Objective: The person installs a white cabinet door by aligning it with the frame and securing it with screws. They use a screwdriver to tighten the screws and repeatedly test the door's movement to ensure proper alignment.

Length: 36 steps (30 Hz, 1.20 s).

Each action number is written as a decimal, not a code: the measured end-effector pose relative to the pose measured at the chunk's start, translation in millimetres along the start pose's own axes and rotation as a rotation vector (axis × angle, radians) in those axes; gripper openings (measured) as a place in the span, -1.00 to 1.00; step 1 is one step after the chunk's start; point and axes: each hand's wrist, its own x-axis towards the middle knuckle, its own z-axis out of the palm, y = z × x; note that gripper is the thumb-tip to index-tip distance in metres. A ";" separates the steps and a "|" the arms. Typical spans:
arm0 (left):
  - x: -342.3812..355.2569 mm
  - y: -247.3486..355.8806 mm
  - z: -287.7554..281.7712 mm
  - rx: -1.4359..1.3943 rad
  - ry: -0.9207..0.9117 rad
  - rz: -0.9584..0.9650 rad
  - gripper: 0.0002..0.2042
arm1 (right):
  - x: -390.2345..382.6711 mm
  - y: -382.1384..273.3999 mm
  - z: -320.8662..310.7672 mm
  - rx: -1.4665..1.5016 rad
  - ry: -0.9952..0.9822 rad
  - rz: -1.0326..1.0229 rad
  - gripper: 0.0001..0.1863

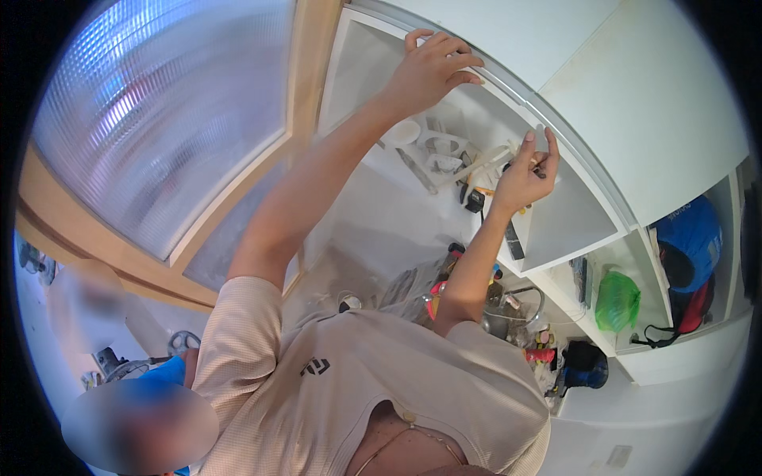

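Observation:
My left hand point(432, 67) reaches to the upper edge of a white cabinet frame point(339, 63), its fingers bent over the metal edge rail point(508, 89). Lower along the same rail is my right hand point(525, 176). Its thumb and forefinger point up at the rail, either side of a small pale patch. The other fingers curl in around something small and dark that I cannot make out. Behind my hands, tools and loose pieces lie inside the cabinet, among them a white cup point(403, 132) and a yellow-and-black tape measure point(475, 200).
A wooden-framed ribbed-glass door point(178, 103) stands at left. Right-hand shelves hold a green plastic bag point(617, 301) and a blue bag point(689, 244). Below my right arm lies a clutter of tools and bottles point(500, 324). Another person point(139, 428) is at lower left.

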 end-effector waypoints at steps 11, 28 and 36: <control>9.0 17.7 28.1 -0.126 0.059 0.053 -0.87 | 35.7 -4.4 -24.7 -0.339 -0.156 -0.240 -0.73; 15.2 30.5 64.3 -0.299 0.153 -0.059 -0.91 | 171.2 -75.0 -5.1 -1.007 -0.642 -0.752 -0.49; 16.7 31.4 65.0 -0.279 0.178 -0.056 -0.95 | 174.8 -80.6 1.7 -1.048 -0.658 -0.714 -0.47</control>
